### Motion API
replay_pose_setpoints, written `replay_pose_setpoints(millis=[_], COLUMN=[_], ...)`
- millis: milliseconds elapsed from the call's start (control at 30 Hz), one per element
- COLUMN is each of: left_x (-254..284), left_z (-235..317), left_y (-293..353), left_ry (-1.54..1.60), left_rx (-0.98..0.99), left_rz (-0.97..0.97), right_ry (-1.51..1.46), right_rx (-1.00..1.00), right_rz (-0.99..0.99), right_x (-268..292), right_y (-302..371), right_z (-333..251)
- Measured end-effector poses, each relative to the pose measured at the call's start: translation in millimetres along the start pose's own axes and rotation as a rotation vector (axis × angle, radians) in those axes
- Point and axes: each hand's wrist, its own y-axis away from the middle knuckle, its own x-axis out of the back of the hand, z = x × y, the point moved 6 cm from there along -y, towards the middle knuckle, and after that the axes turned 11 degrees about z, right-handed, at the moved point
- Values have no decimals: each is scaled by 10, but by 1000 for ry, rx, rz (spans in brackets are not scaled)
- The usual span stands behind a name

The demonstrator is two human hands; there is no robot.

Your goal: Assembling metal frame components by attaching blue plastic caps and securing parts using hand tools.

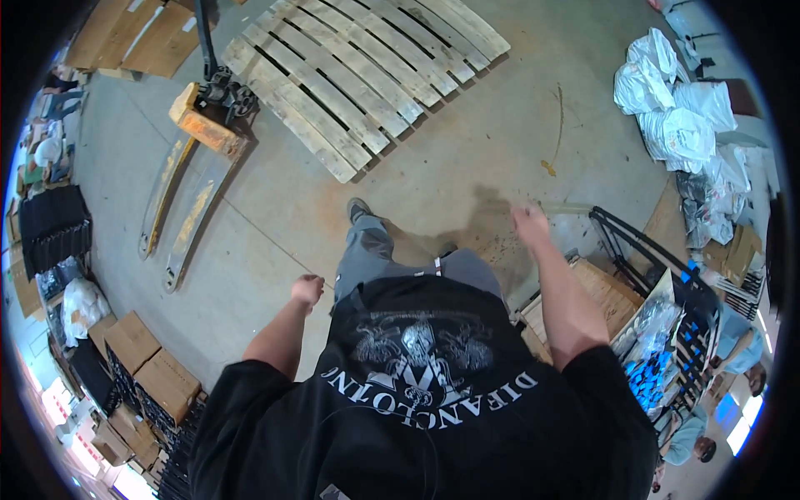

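My left hand (308,292) hangs beside my left thigh with its fingers curled into a loose fist, and nothing shows in it. Farther forward and to the right is my right hand (531,223), its fingers also curled in, with no object visible between them. Both hands are in the air over the concrete floor. One shoe (358,208) is forward of the other, below my grey trousers. Nearest to my right hand are a pale strip (567,207) and the corner of a black metal frame (612,225).
Ahead lies a wooden pallet (367,75), with a worn yellow pallet jack (208,129) to its left. White sacks (679,125) are piled at far right. Cardboard boxes (154,367) stand at left. A wooden crate (596,300) and people (692,442) are at right.
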Motion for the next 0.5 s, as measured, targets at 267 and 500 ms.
replay_pose_setpoints(millis=[267, 500], left_x=[-1040, -3117], left_z=[2099, 2030], left_y=[-1887, -3776], left_ry=[-290, -323], left_rx=[-310, -179], left_rz=[-79, 55], right_ry=[66, 311], right_rx=[-311, -3], right_rz=[-174, -336], right_x=[-1395, -3125], right_y=[-244, -1950], right_z=[649, 1144])
